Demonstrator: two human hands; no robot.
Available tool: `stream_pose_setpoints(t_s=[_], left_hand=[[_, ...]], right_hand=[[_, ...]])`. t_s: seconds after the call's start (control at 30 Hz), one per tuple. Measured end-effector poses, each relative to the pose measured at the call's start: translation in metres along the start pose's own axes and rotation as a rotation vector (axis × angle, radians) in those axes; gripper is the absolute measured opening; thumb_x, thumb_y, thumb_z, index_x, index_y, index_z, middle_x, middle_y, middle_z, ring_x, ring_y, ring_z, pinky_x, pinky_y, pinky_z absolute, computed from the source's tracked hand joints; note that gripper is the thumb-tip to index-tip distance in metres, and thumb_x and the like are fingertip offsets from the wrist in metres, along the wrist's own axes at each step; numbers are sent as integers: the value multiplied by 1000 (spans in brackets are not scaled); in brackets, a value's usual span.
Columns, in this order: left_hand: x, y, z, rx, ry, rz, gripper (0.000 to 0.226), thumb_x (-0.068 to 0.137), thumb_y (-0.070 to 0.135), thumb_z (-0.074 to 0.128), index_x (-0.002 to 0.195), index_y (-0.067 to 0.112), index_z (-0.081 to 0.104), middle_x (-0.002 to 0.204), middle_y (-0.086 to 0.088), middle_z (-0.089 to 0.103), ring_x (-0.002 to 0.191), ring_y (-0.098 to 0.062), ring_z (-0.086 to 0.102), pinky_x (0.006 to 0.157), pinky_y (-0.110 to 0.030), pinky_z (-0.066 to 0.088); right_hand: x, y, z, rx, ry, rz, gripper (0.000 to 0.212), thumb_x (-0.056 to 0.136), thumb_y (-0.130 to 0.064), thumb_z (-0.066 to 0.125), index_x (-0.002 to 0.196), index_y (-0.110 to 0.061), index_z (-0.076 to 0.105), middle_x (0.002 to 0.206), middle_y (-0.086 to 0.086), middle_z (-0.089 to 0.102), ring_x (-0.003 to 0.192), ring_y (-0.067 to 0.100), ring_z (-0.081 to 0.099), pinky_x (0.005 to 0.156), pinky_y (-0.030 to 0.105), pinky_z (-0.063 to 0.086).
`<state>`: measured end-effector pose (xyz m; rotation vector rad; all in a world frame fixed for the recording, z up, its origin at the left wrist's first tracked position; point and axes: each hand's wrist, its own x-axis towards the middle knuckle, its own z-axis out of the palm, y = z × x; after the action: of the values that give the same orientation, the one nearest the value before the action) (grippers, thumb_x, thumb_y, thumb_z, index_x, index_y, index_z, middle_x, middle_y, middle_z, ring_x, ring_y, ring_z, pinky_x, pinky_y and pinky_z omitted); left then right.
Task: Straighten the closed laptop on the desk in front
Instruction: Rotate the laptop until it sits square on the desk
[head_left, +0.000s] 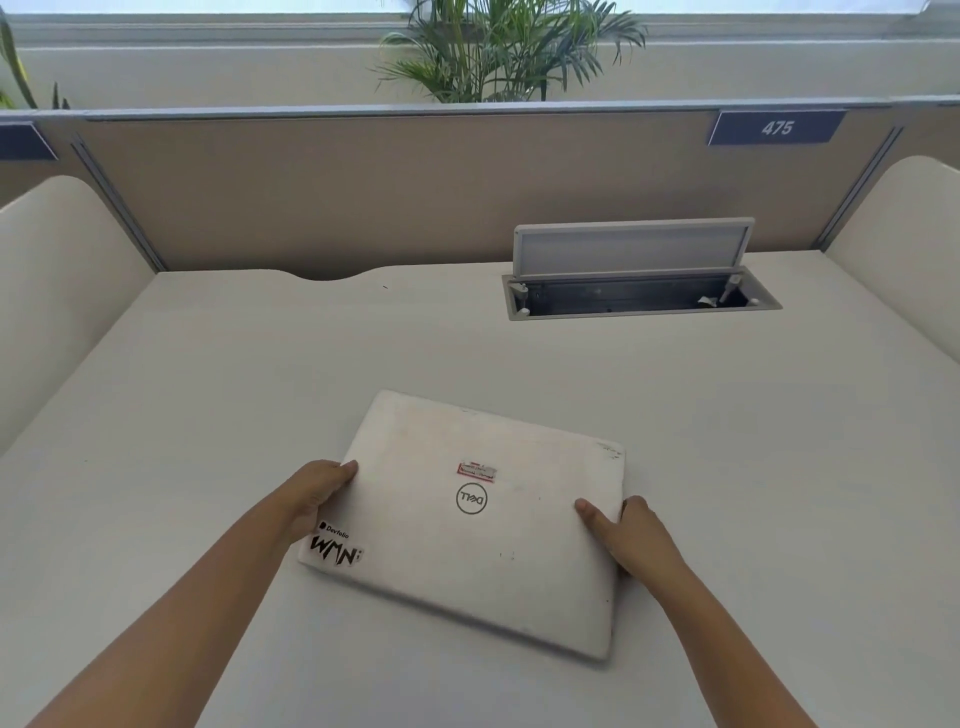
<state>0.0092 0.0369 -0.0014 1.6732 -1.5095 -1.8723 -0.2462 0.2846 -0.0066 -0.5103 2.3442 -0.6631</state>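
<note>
A closed white laptop (467, 525) with a round logo and stickers lies flat on the pale desk (208, 415). It sits askew, turned clockwise so its far edge slopes down to the right. My left hand (311, 499) grips its left edge, thumb on the lid. My right hand (631, 535) holds the right edge, thumb resting on top and fingers wrapped around the side.
An open cable hatch (639, 296) with a raised lid is set into the desk at the far right. A tan partition (363, 197) with a "475" plate (776, 127) closes the back. Cream side dividers (52, 291) flank the desk. A potted palm (498, 52) stands behind.
</note>
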Motion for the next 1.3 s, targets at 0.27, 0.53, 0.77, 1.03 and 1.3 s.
stream_pose_setpoints(t_s=[0.27, 0.53, 0.77, 1.03, 1.3], left_hand=[[-10, -16, -15, 46, 13, 28, 27, 96, 22, 41, 101, -2, 52, 94, -22, 60, 78, -32, 57, 73, -38, 47], [-8, -28, -22, -1, 144, 58, 24, 96, 23, 40, 80, 7, 48, 82, -16, 54, 69, -26, 52, 63, -34, 41], [-6, -27, -27, -23, 208, 68, 25, 96, 24, 40, 77, 10, 48, 82, -12, 55, 70, -26, 53, 62, -33, 42], [7, -25, -31, 41, 269, 66, 25, 95, 26, 40, 76, 10, 48, 90, -16, 55, 81, -29, 52, 73, -38, 42], [17, -20, -23, 197, 384, 134, 32, 95, 22, 38, 67, 9, 41, 84, -15, 49, 78, -30, 47, 65, -34, 36]], right_hand=[[8, -17, 7, 176, 5, -124, 43, 89, -49, 49, 101, -8, 41, 87, 0, 51, 77, 18, 52, 61, 31, 39], [34, -46, 17, 110, 45, -258, 40, 91, -48, 43, 98, -9, 42, 99, 8, 54, 84, 23, 53, 66, 32, 38], [57, -64, 22, 33, 31, -301, 41, 92, -48, 43, 97, -7, 43, 97, 9, 53, 80, 23, 52, 55, 28, 35], [76, -81, 24, -36, 47, -329, 43, 90, -51, 42, 93, -8, 43, 95, 9, 52, 79, 23, 51, 59, 33, 35], [84, -86, 25, -59, 57, -330, 50, 90, -52, 41, 103, -3, 45, 99, 9, 52, 84, 27, 52, 68, 34, 39]])
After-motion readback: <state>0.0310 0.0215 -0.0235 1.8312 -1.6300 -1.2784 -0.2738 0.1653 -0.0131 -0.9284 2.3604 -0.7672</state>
